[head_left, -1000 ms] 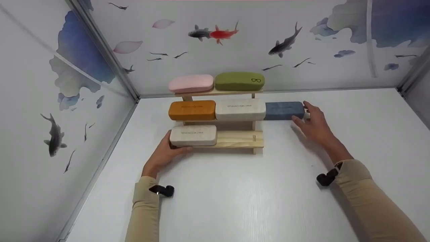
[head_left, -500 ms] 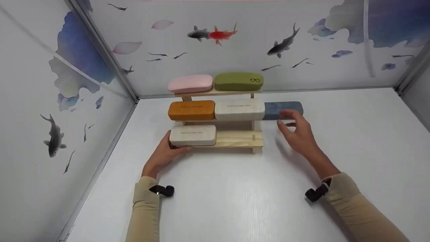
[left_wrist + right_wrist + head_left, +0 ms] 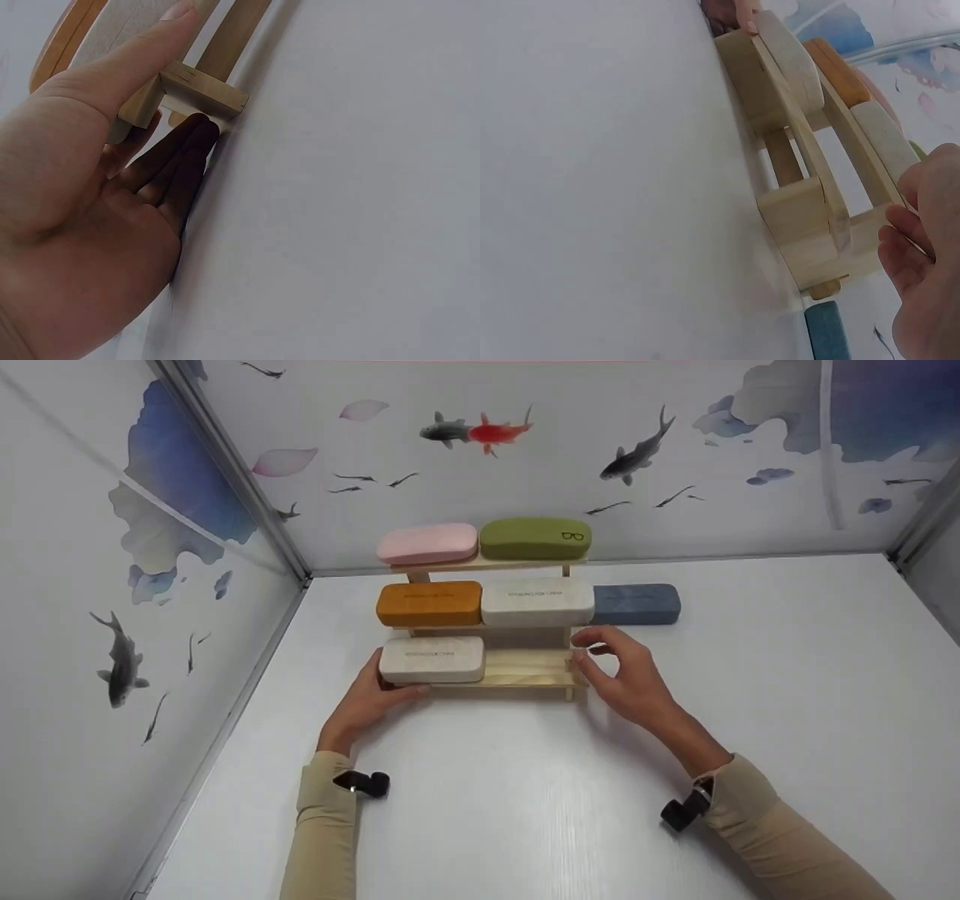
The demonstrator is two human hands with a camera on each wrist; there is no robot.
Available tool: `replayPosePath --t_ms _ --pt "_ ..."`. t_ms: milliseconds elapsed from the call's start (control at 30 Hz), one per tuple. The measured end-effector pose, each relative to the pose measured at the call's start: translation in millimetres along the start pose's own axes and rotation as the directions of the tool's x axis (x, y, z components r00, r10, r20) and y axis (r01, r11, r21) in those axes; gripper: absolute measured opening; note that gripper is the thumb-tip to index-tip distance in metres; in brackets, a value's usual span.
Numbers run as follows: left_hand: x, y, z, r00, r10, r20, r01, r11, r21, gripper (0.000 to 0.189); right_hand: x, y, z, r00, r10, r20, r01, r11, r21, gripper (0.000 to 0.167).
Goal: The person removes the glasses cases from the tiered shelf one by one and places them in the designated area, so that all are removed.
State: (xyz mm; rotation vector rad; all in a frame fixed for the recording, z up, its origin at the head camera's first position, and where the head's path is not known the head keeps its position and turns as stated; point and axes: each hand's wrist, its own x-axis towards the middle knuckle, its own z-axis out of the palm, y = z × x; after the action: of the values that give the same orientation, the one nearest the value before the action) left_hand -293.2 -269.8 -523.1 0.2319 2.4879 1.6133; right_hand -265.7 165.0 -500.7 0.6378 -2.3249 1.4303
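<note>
A three-tier wooden display stand [image 3: 525, 669] holds several glasses cases. My left hand [image 3: 364, 699] grips the left end of its lowest shelf, thumb along the front edge beside a cream glasses case [image 3: 432, 660]. In the left wrist view, the other fingers [image 3: 176, 169] reach around the wooden end, partly in shadow. My right hand [image 3: 634, 679] is by the right end of that shelf, fingers loosely bent and thumb apart from them, holding nothing. On the middle tier are an orange case [image 3: 429, 604] and a white case [image 3: 538, 601]. A blue case [image 3: 637, 604] is to their right, beyond the stand.
Pink [image 3: 427, 544] and olive-green [image 3: 535, 538] cases fill the top tier. The stand is on a white table [image 3: 495, 795], near the back wall [image 3: 555, 472] with its printed fish. Another wall [image 3: 60, 547] rises along the left side.
My right hand has let go of the blue case's right end and moved left and toward me, to the right end of the lowest shelf. The left hand has stayed in place.
</note>
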Motion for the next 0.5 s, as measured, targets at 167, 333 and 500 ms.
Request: replayPosePath --t_ms 167,333,500 --pt "-0.6 0.4 -0.1 1.000 -0.016 0.002 0.016 1.000 -0.001 0.105 0.3 -7 16 0.998 -0.021 0.065 0.020 1.000 0.018 0.028" --pt "-0.8 0.4 -0.3 1.000 -0.012 0.004 0.012 1.000 -0.011 0.105 3.4 -15 31 0.993 -0.021 0.119 0.023 1.000 -0.009 0.031" --pt "0.2 1.1 -0.9 1.000 0.016 0.011 -0.016 1.000 -0.019 0.103 7.3 -21 43 0.984 -0.009 0.179 0.015 0.999 -0.030 0.039"
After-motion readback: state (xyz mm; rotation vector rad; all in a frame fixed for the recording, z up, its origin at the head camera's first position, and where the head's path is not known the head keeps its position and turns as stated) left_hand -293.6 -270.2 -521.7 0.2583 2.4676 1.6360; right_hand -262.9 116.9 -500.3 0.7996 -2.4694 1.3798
